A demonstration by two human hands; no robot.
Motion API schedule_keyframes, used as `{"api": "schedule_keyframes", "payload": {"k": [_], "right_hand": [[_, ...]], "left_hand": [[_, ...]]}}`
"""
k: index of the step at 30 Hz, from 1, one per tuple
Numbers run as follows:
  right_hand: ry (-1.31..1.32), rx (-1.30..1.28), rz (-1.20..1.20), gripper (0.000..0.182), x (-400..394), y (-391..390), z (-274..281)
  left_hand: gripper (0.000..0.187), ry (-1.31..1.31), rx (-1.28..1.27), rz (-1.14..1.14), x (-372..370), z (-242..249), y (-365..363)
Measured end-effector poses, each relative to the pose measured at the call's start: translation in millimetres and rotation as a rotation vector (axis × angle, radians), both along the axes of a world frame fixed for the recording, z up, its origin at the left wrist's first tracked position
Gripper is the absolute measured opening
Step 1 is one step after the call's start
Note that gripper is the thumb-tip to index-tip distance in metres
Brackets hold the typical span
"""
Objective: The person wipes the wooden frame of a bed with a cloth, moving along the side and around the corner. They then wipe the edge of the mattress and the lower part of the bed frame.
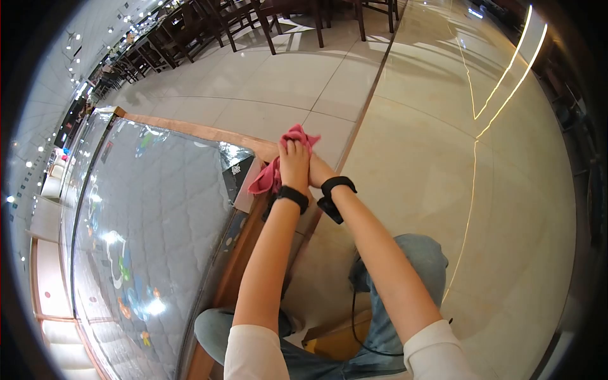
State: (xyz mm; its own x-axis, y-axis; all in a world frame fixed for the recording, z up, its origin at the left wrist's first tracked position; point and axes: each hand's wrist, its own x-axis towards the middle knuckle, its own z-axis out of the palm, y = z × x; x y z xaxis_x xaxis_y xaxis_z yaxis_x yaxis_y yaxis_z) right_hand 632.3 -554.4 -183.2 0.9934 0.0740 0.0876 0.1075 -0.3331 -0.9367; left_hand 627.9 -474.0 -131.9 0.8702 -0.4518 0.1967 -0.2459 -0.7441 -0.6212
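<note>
A pink cloth (265, 179) is bunched at the corner of a wooden bed frame (237, 269). My left hand (293, 166) lies over the cloth with its fingers curled onto it; part of the cloth sticks out past the fingertips and part hangs on the left. Right beside it, my right hand (320, 171) touches the left hand, its fingers hidden behind that hand. Black straps circle both wrists. On the frame sits a grey quilted mattress (164, 209) in clear plastic, with a dark label at the corner nearest my hands.
Dark wooden chairs (272, 12) stand at the back on the tiled floor (411, 158). A yellow object (339, 339) lies on the floor between my knees, near a black cable (356, 316). White cabinet fronts (54, 272) line the far left.
</note>
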Motion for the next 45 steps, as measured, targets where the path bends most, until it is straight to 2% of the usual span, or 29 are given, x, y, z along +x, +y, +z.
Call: {"api": "schedule_keyframes", "payload": {"k": [1, 3, 5, 8, 11, 12, 15, 17, 18, 19, 22, 25, 26, 28, 29, 30, 33, 36, 39, 43, 45], "right_hand": [[-0.006, 0.032, 0.043, 0.06, -0.4, 3.6, -16.8], [-0.032, 0.091, 0.115, 0.06, -3.3, 6.7, -30.2], [0.087, -0.33, 0.174, 0.045, -22.5, 15.0, -18.8], [0.267, -0.515, 0.326, 0.033, -49.9, 13.9, 37.9], [-0.038, -0.553, 0.254, 0.026, -54.8, 34.2, 2.8], [-0.236, -0.583, 0.246, 0.034, -50.7, 39.7, -23.0], [0.136, -0.379, 0.232, 0.033, -87.8, 58.5, 8.8], [0.109, -0.352, 0.403, 0.033, -127.5, 62.9, 44.2], [0.092, -0.326, 0.408, 0.033, -133.5, 72.1, 31.4], [0.084, -0.298, 0.415, 0.034, -137.8, 82.2, 14.9], [0.134, -0.202, 0.407, 0.034, -160.2, 105.1, -1.9], [0.16, -0.287, 0.447, 0.035, -166.1, 110.4, 4.5], [0.207, -0.3, 0.483, 0.037, -163.8, 106.3, 10.4], [0.15, -0.281, 0.403, 0.041, -160.3, 103.1, 13.3], [0.213, -0.299, 0.436, 0.052, -152.6, 96.4, 8.9], [0.242, -0.256, 0.337, 0.065, -142.6, 99.2, -14.3], [0.144, -0.338, 0.285, 0.072, -116.9, 77.7, -22.6], [0.118, -0.287, 0.159, 0.055, -92.4, 59.2, -20.0], [0.226, -0.371, 0.201, 0.053, -78.7, 44.7, -8.5], [0.251, -0.428, 0.094, 0.057, -83.7, 59.1, -25.7], [0.34, -0.381, 0.132, 0.06, -77.1, 59.1, -32.3]], "left_hand": [[0.046, -0.017, 0.112, -0.034, -8.4, -2.3, -1.2], [0.046, 0.106, 0.161, -0.026, -19.6, -14.6, 6.4], [0.047, 0.076, 0.243, -0.064, -27.8, -26.7, 22.4], [0.046, 0.057, 0.218, -0.098, -44.0, -29.0, 42.1], [0.044, 0.073, 0.207, -0.016, -57.2, -34.9, 52.4], [0.043, 0.052, 0.177, -0.034, -66.7, -24.7, 56.1], [0.042, 0.035, 0.118, -0.054, -90.4, -24.0, 82.2], [0.047, 0.116, 0.195, -0.039, -119.0, -18.5, 101.7], [0.048, 0.16, 0.2, -0.02, -126.5, -24.2, 110.6], [0.049, 0.255, 0.394, 0.099, -137.4, -18.3, 108.7], [0.051, 0.215, 0.433, 0.07, -161.1, -20.4, 124.9], [0.052, 0.237, 0.423, 0.085, -170.5, -21.5, 135.3], [0.052, 0.224, 0.429, 0.084, -169.4, -26.8, 135.3], [0.053, 0.2, 0.482, 0.099, -160.5, -32.4, 126.4], [0.054, 0.201, 0.483, 0.107, -155.3, -34.6, 120.0], [0.054, 0.2, 0.483, 0.109, -147.8, -37.3, 112.6], [0.054, 0.218, 0.504, 0.087, -115.7, -44.0, 90.9], [0.054, 0.274, 0.526, 0.083, -77.4, -54.1, 67.3], [0.054, 0.201, 0.498, 0.076, -67.8, -66.7, 58.7], [0.053, 0.209, 0.433, 0.012, -73.7, -64.6, 61.6], [0.053, 0.231, 0.391, 0.005, -75.6, -64.5, 60.9]]}}
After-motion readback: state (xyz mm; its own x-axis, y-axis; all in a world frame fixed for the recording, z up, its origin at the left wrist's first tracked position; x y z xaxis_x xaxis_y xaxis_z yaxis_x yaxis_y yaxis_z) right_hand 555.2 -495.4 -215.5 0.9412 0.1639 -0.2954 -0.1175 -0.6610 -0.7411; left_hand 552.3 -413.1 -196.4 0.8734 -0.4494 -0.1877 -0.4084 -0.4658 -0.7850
